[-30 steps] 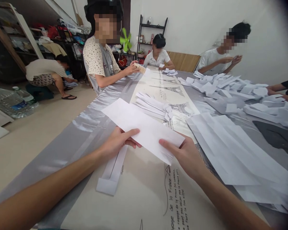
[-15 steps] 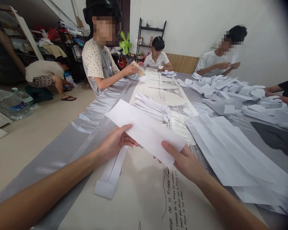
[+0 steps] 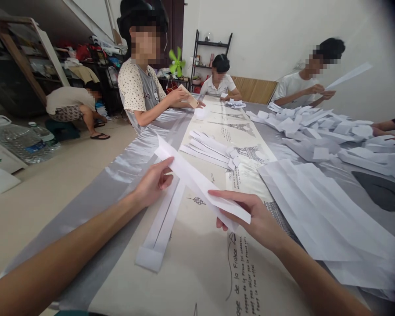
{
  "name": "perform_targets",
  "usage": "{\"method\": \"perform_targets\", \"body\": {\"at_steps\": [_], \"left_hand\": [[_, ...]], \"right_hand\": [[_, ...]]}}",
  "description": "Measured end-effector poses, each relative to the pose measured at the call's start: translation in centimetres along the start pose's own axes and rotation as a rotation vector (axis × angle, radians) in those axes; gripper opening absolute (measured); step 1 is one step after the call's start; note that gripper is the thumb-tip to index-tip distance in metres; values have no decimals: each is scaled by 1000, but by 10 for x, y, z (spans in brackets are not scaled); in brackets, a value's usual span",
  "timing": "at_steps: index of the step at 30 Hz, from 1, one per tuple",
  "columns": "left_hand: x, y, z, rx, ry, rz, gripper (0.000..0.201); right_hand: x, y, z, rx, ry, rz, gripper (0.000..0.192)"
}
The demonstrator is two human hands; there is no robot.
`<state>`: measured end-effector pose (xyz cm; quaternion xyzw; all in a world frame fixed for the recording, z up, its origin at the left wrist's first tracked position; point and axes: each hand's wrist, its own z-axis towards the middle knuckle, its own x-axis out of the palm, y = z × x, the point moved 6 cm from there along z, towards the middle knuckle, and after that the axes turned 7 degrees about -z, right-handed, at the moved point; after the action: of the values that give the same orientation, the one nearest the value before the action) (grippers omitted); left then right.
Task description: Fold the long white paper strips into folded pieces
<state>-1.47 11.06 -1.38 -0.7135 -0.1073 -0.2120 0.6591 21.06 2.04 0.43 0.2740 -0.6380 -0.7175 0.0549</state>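
Observation:
Between my two hands a white sheet of paper (image 3: 197, 182) is held above the table, bent lengthwise along a fold. My left hand (image 3: 156, 180) pinches its far left end, thumb on top and the other fingers curled. At the near right end, my right hand (image 3: 250, 215) grips the paper with the thumb above and fingertips below. Under and beside my left hand lies a folded paper strip (image 3: 159, 232) with a flap at its near end. Beyond the held sheet rest several narrow paper strips (image 3: 207, 147) with small paper pieces (image 3: 233, 159) at their right end.
Large white sheets (image 3: 316, 215) are stacked at the right, near a dark flat object (image 3: 382, 188). Behind them spreads a heap of paper strips (image 3: 316, 125). Co-workers sit around the cloth-covered table (image 3: 118, 281); another person crouches at the left near water bottles (image 3: 29, 140).
The sheet in my hands has gone from nearly flat to bent over lengthwise. At the right, a co-worker now holds up a long paper strip.

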Motion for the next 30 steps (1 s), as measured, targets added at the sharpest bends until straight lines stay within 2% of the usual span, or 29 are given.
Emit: {"method": "perform_targets", "body": {"at_steps": [2,5,6,7,8,10,13,17,19,24,30], "left_hand": [[-10,-6,8,77,6,-15,35],[-19,-9,15,145,38,-7,31],[-20,-10,16,160,47,4,28],[-21,-10,16,174,53,13,25],[-21,-10,16,181,59,18,23],[-19,-10,15,184,67,17,22],[-18,-12,14,203,51,4,23],[-20,-12,13,205,-28,-65,21],[-19,-11,12,188,-33,-118,20],[-11,-10,10,198,62,-140,19],[-24,-5,16,204,-60,-85,17]], "right_hand": [[0,1,-1,20,58,-6,48],[9,3,-5,30,285,93,82],[13,4,-7,33,357,135,87],[15,5,-8,33,393,164,83],[15,4,-8,39,385,175,72],[11,1,-5,73,273,141,53],[3,-7,-2,126,114,44,39],[2,-9,1,127,70,-1,32],[3,-8,1,124,86,4,32],[7,-3,0,119,130,79,41],[9,-8,1,149,182,198,67]]}}
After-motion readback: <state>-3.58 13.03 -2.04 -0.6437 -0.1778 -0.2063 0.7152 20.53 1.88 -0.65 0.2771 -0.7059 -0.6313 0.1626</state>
